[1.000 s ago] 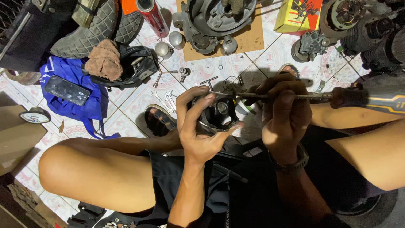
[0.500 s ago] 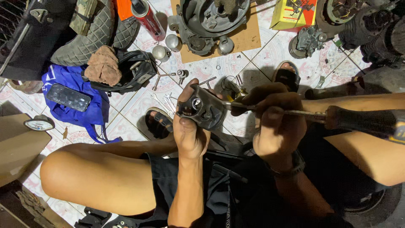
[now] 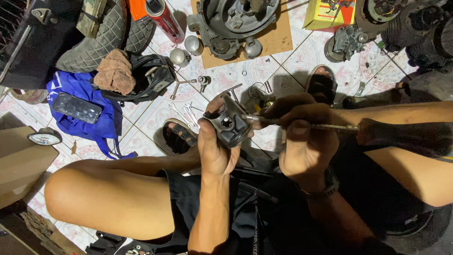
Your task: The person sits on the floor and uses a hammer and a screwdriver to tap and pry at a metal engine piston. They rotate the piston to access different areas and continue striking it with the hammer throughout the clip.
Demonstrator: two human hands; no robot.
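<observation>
The left hand and right hand work close together over the lap, hemmed in by a bare knee on the left and a leg on the right. Just beyond them the tiled floor is crowded: sandals, loose wrenches and small metal parts. Farther off an engine casing on cardboard blocks the middle. A blue bag and a black pouch fill the left. A bare strip of tiles runs between the cardboard and the hands.
</observation>
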